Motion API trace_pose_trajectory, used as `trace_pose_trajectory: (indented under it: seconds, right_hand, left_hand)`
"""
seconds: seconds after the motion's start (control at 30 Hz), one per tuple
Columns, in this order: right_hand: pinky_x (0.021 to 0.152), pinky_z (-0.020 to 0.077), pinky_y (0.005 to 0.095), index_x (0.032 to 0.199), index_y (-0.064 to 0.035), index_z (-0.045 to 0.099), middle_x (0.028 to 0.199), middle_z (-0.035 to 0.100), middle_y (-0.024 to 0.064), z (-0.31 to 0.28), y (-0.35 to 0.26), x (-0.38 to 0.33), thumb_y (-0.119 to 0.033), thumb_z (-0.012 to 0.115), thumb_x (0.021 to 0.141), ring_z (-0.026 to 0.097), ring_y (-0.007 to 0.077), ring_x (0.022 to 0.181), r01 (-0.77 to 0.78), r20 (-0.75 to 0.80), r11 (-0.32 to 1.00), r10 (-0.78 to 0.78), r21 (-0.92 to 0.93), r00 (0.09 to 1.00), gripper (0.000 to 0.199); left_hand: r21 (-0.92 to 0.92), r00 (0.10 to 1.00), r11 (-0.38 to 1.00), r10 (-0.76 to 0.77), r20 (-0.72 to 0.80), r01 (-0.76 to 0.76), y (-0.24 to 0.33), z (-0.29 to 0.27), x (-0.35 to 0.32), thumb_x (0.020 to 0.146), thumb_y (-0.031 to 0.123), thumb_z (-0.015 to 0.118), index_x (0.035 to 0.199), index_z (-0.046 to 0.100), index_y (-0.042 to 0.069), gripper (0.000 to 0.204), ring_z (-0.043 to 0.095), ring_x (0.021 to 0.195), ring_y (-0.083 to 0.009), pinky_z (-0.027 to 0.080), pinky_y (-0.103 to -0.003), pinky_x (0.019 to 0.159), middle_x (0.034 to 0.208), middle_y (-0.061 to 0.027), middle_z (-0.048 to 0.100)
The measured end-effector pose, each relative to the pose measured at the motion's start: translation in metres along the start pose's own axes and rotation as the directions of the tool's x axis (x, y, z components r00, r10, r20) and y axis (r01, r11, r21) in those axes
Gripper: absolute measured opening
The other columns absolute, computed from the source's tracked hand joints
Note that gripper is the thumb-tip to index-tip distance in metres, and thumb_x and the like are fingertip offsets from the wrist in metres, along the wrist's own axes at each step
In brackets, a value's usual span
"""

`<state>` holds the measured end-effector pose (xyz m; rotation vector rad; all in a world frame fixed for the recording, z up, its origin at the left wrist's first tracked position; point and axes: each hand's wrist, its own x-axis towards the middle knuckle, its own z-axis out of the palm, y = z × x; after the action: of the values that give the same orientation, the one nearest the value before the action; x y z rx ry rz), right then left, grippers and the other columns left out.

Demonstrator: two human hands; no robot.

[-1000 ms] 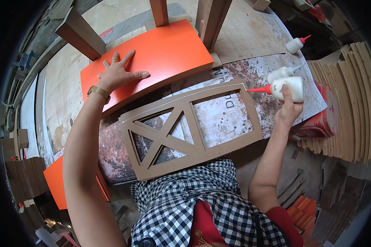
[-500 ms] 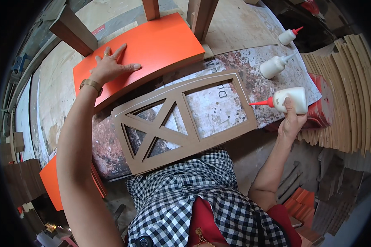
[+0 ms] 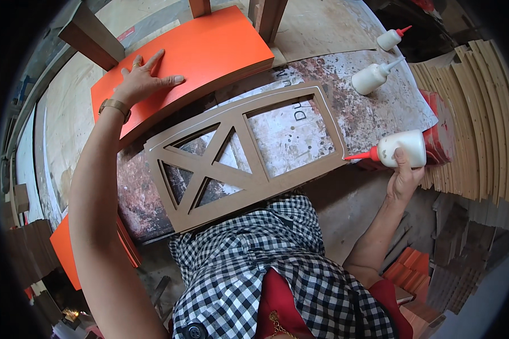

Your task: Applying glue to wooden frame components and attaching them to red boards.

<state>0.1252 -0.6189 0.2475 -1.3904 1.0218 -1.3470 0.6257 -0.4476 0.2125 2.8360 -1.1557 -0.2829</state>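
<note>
My right hand (image 3: 406,175) is closed round a white glue bottle (image 3: 402,149) with a red nozzle, held on its side. The nozzle tip is at the right edge of a brown board frame (image 3: 259,169), near its lower right corner. This frame has crossed bars on the left and a rectangular opening on the right. A thin white line of glue runs along its far edge and down its right side. With fingers spread, my left hand (image 3: 138,85) lies flat on a stack of bright orange panels (image 3: 209,53) beyond the frame.
Two more glue bottles, one with a clear nozzle (image 3: 370,79) and one with a red cap (image 3: 389,39), lie on the stained worktable (image 3: 356,113). Wooden posts (image 3: 93,35) stand around the orange stack. Long wooden strips (image 3: 469,124) are piled at the right.
The bottle's nozzle has moved down the frame's right side toward me, and the glue line there is longer. My left hand remains on the orange panels. The whole view has shifted slightly.
</note>
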Motion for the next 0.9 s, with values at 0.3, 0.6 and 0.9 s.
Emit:
trace_pose_trajectory:
  seconds: [0.3,0.6,0.9]
  right_hand:
    - [0.069,0.0494,0.023,0.105,0.0071,0.054,0.091,0.062,0.0139,0.03,0.005,-0.023,0.007,0.066,0.07,0.06,0.0177,0.075,-0.107,0.143,0.988,0.091,0.112,0.986,0.037]
    - [0.068,0.0504,0.0242,0.106,0.0077,0.054,0.09,0.063,0.0147,0.087,-0.004,-0.066,0.009,0.067,0.067,0.061,0.0184,0.073,-0.26,0.35,0.947,0.183,0.189,0.919,0.041]
    - [0.068,0.0522,0.0263,0.109,0.0063,0.052,0.09,0.063,0.0143,0.146,-0.009,-0.114,0.009,0.071,0.063,0.063,0.0198,0.072,-0.405,0.542,0.903,0.27,0.144,0.796,0.05]
  left_hand:
    - [0.009,1.0,1.0,0.022,0.001,-0.022,-0.003,0.003,0.002,0.048,0.086,0.055,0.137,0.034,0.029,0.108,0.025,0.124,-0.0489,0.033,-0.056,0.097,0.144,-0.0193,0.018]
    - [0.036,0.997,0.998,0.057,-0.048,-0.055,-0.002,0.005,0.0,0.054,0.084,0.053,0.138,0.034,0.026,0.105,0.017,0.134,-0.0378,0.016,-0.052,0.106,0.142,-0.0225,0.025]
    - [-0.207,0.983,0.971,0.148,0.104,-0.124,0.0,0.001,0.016,0.057,0.073,0.062,0.139,0.029,0.029,0.099,0.016,0.13,-0.0478,0.021,-0.074,0.09,0.147,-0.0158,0.017]
